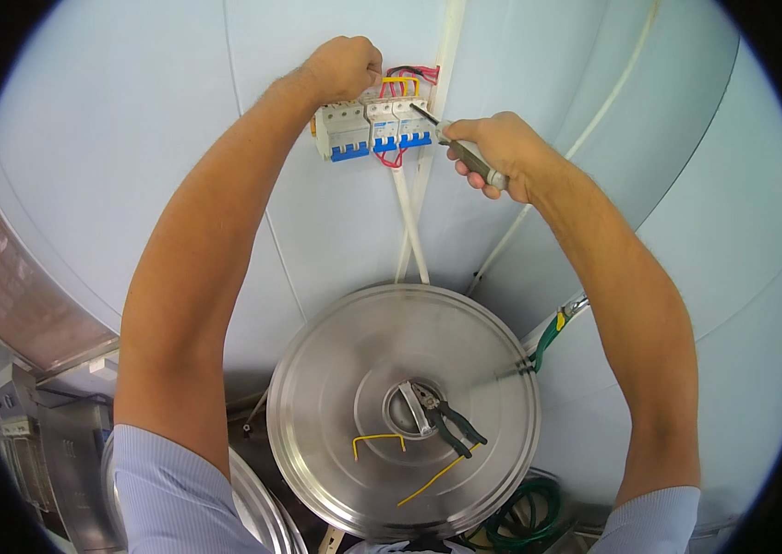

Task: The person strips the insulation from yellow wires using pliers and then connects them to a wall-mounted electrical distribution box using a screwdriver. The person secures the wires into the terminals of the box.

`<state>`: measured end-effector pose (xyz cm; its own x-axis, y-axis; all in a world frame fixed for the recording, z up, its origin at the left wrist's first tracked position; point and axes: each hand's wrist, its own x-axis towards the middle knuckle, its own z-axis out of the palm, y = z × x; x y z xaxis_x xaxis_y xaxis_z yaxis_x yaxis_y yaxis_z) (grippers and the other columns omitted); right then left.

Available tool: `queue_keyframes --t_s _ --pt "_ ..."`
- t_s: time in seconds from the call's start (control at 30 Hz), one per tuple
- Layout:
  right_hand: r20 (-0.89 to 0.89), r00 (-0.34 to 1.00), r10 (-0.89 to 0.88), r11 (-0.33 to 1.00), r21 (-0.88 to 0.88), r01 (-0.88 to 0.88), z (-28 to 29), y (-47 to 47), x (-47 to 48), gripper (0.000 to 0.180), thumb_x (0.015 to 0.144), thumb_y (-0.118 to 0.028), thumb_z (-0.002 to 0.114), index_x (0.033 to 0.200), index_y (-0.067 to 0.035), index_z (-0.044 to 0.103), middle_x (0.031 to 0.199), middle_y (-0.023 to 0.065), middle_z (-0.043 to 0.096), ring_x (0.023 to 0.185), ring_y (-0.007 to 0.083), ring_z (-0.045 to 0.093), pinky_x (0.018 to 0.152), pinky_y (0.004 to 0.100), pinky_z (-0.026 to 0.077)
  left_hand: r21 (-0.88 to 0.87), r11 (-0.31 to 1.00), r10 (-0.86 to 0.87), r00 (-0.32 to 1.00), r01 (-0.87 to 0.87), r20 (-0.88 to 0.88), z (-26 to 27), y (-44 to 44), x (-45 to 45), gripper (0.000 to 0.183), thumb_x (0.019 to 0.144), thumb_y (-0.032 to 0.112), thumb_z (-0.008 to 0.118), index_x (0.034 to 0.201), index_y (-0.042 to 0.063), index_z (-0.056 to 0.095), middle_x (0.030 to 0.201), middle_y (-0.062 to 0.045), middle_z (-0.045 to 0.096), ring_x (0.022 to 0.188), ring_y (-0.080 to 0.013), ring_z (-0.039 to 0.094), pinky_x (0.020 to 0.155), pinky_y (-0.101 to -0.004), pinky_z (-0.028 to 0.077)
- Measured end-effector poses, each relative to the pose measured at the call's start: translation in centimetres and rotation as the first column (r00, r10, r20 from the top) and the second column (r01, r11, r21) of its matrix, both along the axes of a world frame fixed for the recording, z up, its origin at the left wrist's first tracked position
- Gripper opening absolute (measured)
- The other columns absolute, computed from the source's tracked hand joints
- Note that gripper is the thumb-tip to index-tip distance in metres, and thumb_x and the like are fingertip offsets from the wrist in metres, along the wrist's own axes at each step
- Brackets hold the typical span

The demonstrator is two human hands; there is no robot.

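My left hand [346, 68] is closed above a row of circuit breakers on the wall, its fingers pinching the left end of a yellow jumper wire [401, 79]. A screwdriver [470, 158] is gripped in my right hand [502, 149]. Its tip meets the upper front of the right-hand breaker [413, 119], at the terminal screws. Beside that one sits a narrower breaker [383, 124], and a wider breaker [344, 131] is at the left; all have blue toggles. Red and black wires [415, 71] come from the wall behind. My left fingertips are partly hidden.
Below stands a round metal lid [322, 388]. On it lie combination pliers [457, 426], a bent yellow wire [377, 437] with bared ends, and a straighter yellow wire [432, 481]. White conduits [412, 228] run down the wall. A green hose [526, 512] is coiled at lower right.
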<state>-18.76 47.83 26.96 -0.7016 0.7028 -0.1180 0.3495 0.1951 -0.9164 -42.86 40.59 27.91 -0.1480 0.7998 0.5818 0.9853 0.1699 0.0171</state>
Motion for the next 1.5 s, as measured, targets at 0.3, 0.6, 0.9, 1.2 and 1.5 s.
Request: queue_keyframes --t_s 0.3,0.6,0.9,1.2,1.5 --pt "-0.047 0.997 0.056 0.998 0.005 -0.056 -1.1 1.7 0.2 0.027 0.088 -0.023 0.064 0.076 0.001 0.063 0.062 0.0103 0.061 0.044 0.016 0.052 0.035 0.0317 0.036 -0.033 0.999 0.007 1.0 -0.007 -0.003 0.1 0.7 -0.4 0.016 0.082 0.014 0.066 0.092 0.003 0.072 0.093 -0.018 0.069 0.089 -0.0359 0.064 0.081 -0.0431 0.051" --pt "-0.093 0.995 0.037 0.973 0.229 -0.014 -3.2 -1.4 5.6 0.031 0.084 -0.023 0.064 0.097 0.005 0.069 0.07 0.0125 0.065 0.057 0.0194 0.06 0.055 0.0358 0.049 -0.089 0.986 0.147 0.989 -0.144 0.017 1.0 -1.6 1.3 0.014 0.083 0.009 0.066 0.091 -0.001 0.072 0.091 -0.02 0.069 0.088 -0.0356 0.066 0.08 -0.0429 0.052" --pt "-0.378 0.9 0.217 0.514 0.828 0.224 -7.2 -2.7 4.0 0.036 0.083 -0.017 0.069 0.118 -0.011 0.067 0.091 0.0131 0.065 0.075 0.0332 0.066 0.066 0.0424 0.054 0.109 0.964 0.236 0.969 -0.243 0.076 1.8 -3.7 1.9 0.017 0.086 0.012 0.064 0.094 0.0 0.073 0.092 -0.018 0.071 0.088 -0.0342 0.067 0.08 -0.0416 0.053" --pt "-0.292 0.934 0.204 0.433 0.883 0.181 -7.9 -4.4 1.4 0.036 0.084 -0.018 0.07 0.119 -0.008 0.065 0.088 0.0135 0.065 0.074 0.0337 0.067 0.064 0.0435 0.054 0.04 0.977 0.203 0.972 -0.209 0.121 1.9 -5.0 0.2 0.018 0.085 0.014 0.065 0.096 0.005 0.075 0.092 -0.015 0.072 0.09 -0.0315 0.067 0.081 -0.0404 0.053" --pt "-0.294 0.934 0.203 0.461 0.87 0.174 -7.9 -5.6 0.3 0.037 0.086 -0.018 0.068 0.12 -0.006 0.065 0.092 0.015 0.065 0.074 0.0344 0.066 0.064 0.0438 0.055 -0.061 0.961 0.269 0.962 -0.271 -0.037 1.9 -2.7 0.8 0.015 0.078 0.013 0.065 0.086 0.007 0.076 0.089 -0.013 0.073 0.09 -0.0298 0.068 0.079 -0.0415 0.055"
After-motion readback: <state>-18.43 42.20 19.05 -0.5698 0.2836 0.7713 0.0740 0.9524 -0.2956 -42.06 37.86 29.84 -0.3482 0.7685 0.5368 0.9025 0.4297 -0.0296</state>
